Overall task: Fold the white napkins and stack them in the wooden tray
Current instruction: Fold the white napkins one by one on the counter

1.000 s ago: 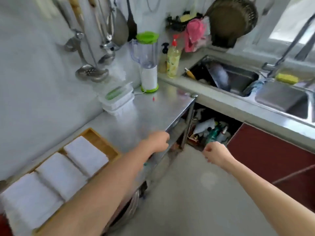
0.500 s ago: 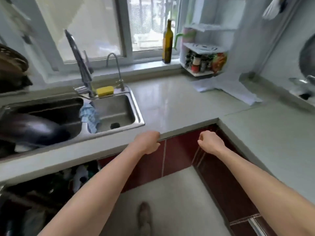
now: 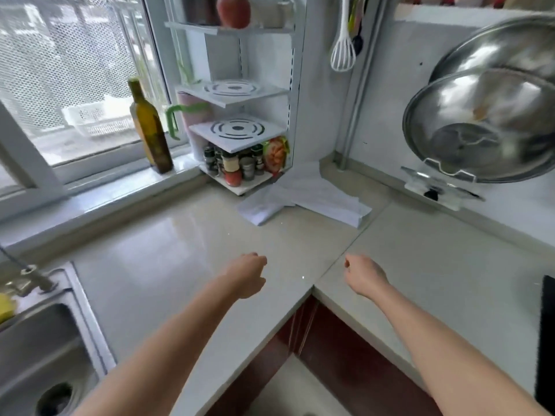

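Note:
A loose heap of white napkins (image 3: 309,196) lies unfolded in the far corner of the pale counter, in front of the spice rack. My left hand (image 3: 246,276) hovers over the counter near its inner corner, fingers loosely curled and holding nothing. My right hand (image 3: 363,276) hovers a short way to its right, also loosely curled around nothing. Both hands are well short of the napkins. The wooden tray is out of view.
A white corner rack with spice jars (image 3: 240,166) stands behind the napkins, and an oil bottle (image 3: 150,130) sits on the window sill. Steel bowls (image 3: 486,124) hang on the right wall. The sink (image 3: 45,349) is at lower left, and a dark hob edge (image 3: 546,340) at the right.
The view swung right, from the steel table with the tray of folded napkins, past the sink, to the counter corner. Both hands stayed out in front, holding nothing, and now hover over the counter.

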Action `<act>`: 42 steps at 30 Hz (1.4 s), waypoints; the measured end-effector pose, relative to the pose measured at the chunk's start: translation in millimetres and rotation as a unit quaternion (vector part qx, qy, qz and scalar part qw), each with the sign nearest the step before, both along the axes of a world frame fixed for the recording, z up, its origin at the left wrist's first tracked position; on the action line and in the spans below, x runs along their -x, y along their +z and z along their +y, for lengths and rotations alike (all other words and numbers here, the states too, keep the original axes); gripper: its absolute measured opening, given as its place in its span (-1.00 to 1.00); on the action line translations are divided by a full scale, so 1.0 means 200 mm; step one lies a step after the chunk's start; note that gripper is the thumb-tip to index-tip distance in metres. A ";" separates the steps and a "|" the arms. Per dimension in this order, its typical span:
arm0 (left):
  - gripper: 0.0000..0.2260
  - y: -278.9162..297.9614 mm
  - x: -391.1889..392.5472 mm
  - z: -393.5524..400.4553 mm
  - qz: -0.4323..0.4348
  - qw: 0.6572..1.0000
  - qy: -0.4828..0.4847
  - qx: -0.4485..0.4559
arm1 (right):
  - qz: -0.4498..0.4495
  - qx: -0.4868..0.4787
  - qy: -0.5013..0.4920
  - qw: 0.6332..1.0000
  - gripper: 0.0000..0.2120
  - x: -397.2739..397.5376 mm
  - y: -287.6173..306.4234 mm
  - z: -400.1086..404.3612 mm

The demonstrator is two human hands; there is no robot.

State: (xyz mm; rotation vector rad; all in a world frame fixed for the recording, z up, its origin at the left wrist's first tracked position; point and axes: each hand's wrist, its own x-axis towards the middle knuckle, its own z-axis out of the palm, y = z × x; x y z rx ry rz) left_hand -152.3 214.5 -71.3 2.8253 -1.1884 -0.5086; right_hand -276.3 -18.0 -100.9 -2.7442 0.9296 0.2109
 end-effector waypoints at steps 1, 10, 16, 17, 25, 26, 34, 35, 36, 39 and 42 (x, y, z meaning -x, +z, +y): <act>-0.61 -0.02 -0.07 -0.07 -0.001 1.000 -0.001 0.000 | 0.003 0.000 0.006 1.000 -0.83 -0.08 -0.01 -0.07; -0.57 -0.19 -0.72 -0.75 -0.019 0.995 0.077 0.056 | 0.004 0.005 0.124 0.992 -0.67 -0.94 -0.15 -0.74; -0.38 -0.25 -1.02 -1.08 -0.017 0.988 0.118 0.095 | 0.080 -0.022 0.126 0.989 -0.46 -1.35 -0.30 -1.05; -0.37 -0.26 -1.06 -1.12 -0.016 0.989 0.118 0.092 | 0.098 -0.024 0.120 0.988 -0.40 -1.38 -0.34 -1.09; -0.30 -0.43 -1.27 -1.37 -0.024 0.992 0.112 0.059 | 0.036 0.006 0.088 0.995 -0.49 -1.46 -0.56 -1.33; -0.28 -0.45 -1.29 -1.39 -0.024 0.991 0.118 0.056 | 0.027 -0.021 0.092 0.995 -0.61 -1.46 -0.56 -1.34; -0.22 -0.57 -1.34 -1.45 -0.042 0.994 0.090 -0.036 | 0.041 -0.039 0.126 0.990 -0.32 -1.44 -0.55 -1.30; -0.23 -0.57 -1.34 -1.46 -0.046 0.994 0.092 -0.048 | 0.046 -0.053 0.105 0.992 -0.25 -1.44 -0.54 -1.31; -0.24 -0.57 -1.34 -1.45 -0.051 0.993 0.095 -0.057 | 0.047 -0.073 0.090 0.992 -0.23 -1.45 -0.53 -1.33; -0.47 -0.58 -1.33 -1.43 -0.060 0.991 0.095 -0.073 | 0.062 -0.118 0.100 0.986 -0.48 -1.42 -0.53 -1.33; -0.57 -0.58 -1.29 -1.38 -0.079 0.991 0.093 -0.062 | 0.054 -0.130 0.164 0.976 -0.81 -1.35 -0.51 -1.30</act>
